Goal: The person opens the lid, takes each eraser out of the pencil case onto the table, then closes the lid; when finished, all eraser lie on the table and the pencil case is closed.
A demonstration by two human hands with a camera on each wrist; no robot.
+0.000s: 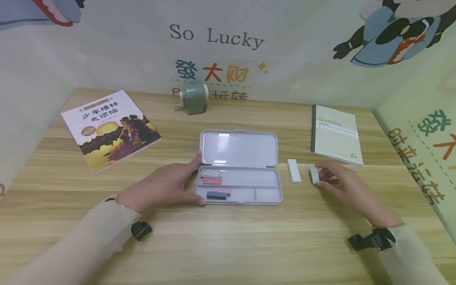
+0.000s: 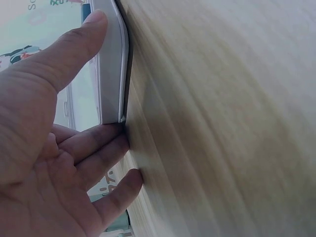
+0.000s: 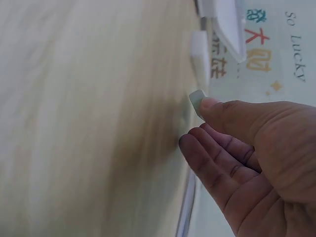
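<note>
A white pencil case (image 1: 228,194) lies with its lid raised back. It holds a white eraser (image 1: 210,173), a red one (image 1: 211,181), a pink one (image 1: 224,191) and a dark blue one (image 1: 216,195). My left hand (image 1: 162,186) rests against the case's left end, thumb at the front corner and fingers along the side, nearly straight in the left wrist view. Between thumb and fingers, my right hand (image 1: 342,184) pinches a small pale green eraser (image 3: 197,101) at the table. To its left lies a long white eraser (image 1: 294,171).
A green pencil sharpener (image 1: 194,99) with a crank stands behind the case. At the back left lies a picture-covered book (image 1: 114,130), at the back right a notebook (image 1: 336,134). Printed cloth (image 1: 217,51) hangs along the table's back and sides.
</note>
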